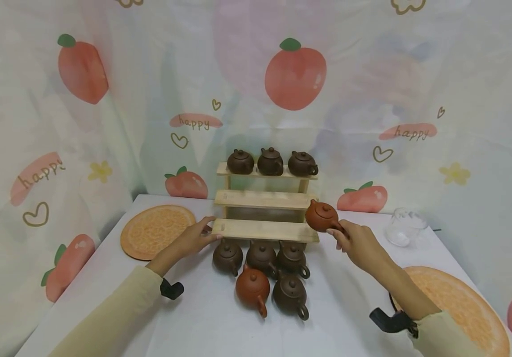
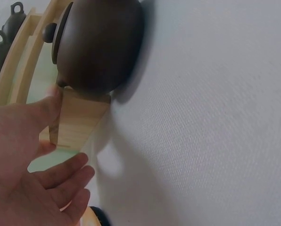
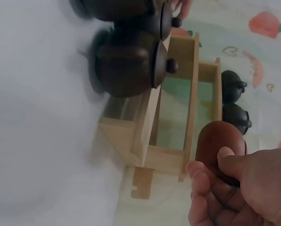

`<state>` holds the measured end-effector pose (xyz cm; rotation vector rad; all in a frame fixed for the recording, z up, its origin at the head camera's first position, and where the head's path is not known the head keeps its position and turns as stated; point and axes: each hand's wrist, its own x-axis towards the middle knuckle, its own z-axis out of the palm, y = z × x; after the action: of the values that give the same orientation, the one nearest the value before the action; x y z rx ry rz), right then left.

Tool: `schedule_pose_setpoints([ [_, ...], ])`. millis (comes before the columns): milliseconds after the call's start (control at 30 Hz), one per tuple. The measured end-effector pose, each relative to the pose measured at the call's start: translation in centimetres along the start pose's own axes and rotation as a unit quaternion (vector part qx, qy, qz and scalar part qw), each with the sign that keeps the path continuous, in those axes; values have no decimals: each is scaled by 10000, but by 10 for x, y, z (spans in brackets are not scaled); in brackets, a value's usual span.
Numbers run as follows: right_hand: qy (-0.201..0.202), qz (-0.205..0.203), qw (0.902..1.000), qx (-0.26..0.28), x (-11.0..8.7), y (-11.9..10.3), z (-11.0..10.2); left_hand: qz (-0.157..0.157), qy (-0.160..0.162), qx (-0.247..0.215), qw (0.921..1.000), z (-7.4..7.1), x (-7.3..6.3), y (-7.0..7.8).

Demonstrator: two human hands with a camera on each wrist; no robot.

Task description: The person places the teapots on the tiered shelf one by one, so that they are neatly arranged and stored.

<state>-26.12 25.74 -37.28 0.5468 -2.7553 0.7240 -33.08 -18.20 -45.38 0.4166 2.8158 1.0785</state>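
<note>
My right hand (image 1: pixel 363 245) grips a reddish-brown clay teapot (image 1: pixel 321 216) by its handle, in the air beside the right end of a three-tier wooden shelf (image 1: pixel 265 229). In the right wrist view the thumb lies against this teapot (image 3: pixel 219 141). My left hand (image 1: pixel 196 238) holds the left end of the lowest tier; in the left wrist view its thumb and index finger pinch the wood (image 2: pixel 77 125), the other fingers free. Three dark brown teapots (image 1: pixel 270 162) stand on the top tier. In front of the shelf, several dark teapots (image 1: pixel 289 292) and one reddish-brown teapot (image 1: pixel 253 286) stand on the table.
An orange-patterned round mat (image 1: pixel 158 230) lies at the left, and another round mat (image 1: pixel 461 307) lies partly under my right forearm. A clear glass vessel (image 1: pixel 401 228) stands at the back right. Fruit-printed cloth (image 1: pixel 247 59) hangs behind the white table (image 1: pixel 193 322).
</note>
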Motion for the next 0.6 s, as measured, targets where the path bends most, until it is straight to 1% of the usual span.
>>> schedule_pose_setpoints([
  [167,-36,-91,10000,8,31,-1,-2,7,21,-26,10000,-1,0,-1],
  [300,-186,-24,9997,142,50,-4,0,166,63,-14,9998,-3,0,0],
  [400,-309,78,9993,172,62,-6,2,244,40,-11,9997,-3,0,0],
  [600,-486,280,9983,150,78,-7,5,162,50,-34,9999,-2,-1,0],
])
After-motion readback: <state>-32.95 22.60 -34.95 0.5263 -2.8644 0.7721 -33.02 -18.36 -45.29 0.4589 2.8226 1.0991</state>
